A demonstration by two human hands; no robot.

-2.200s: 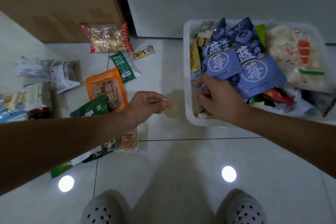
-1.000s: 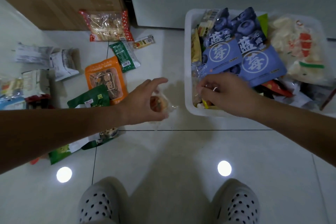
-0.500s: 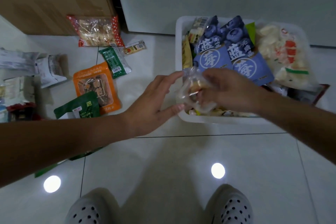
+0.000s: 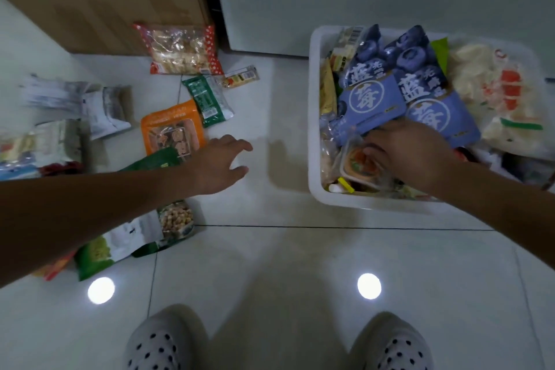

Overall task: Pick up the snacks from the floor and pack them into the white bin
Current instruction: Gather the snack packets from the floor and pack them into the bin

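On the pale tiled floor (image 4: 300,264) stands the white bin (image 4: 313,117), my landmark, heaped with snacks. Two blue blueberry packs (image 4: 414,90) lie across its middle, a clear bag of pale crisps (image 4: 492,90) at its far right. Left of the bin, loose snacks wait on the floor: a red dotted bag (image 4: 180,49), an orange pouch (image 4: 171,129), a green packet (image 4: 208,100), a green-and-white bag (image 4: 135,237). My left hand (image 4: 217,165) hovers open and empty between those and the bin. My right hand (image 4: 411,156) is inside the bin's near corner, fingers pressed onto a small clear-wrapped orange snack (image 4: 357,164).
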